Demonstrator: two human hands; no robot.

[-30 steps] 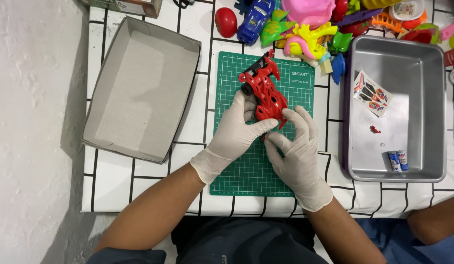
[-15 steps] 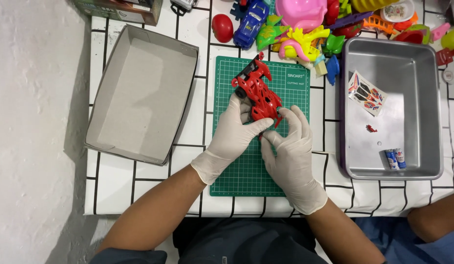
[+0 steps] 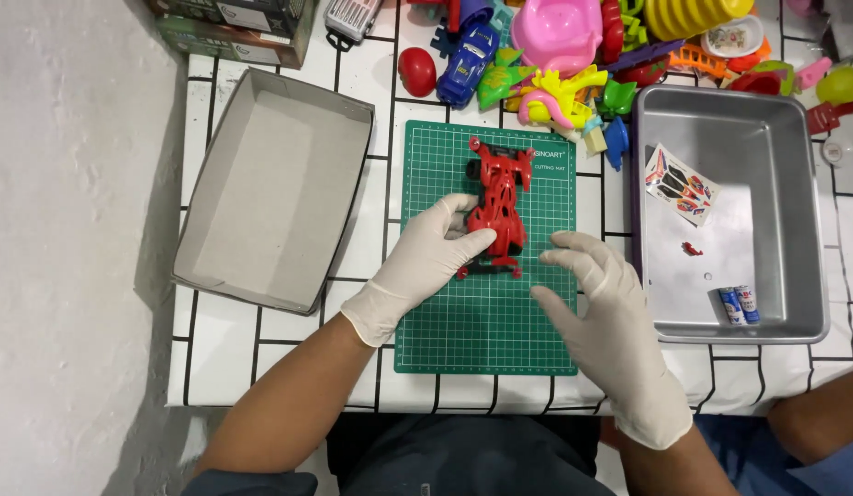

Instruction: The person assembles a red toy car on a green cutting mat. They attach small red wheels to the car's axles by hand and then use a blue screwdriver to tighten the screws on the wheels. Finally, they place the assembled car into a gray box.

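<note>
Where mat bears one red toy car (image 3: 496, 207): two gloved hands; two batteries (image 3: 739, 304).

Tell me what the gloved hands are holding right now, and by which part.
The left hand grips the red toy car at its rear left side, on the green cutting mat. The right hand is open beside it, holding nothing.
</note>
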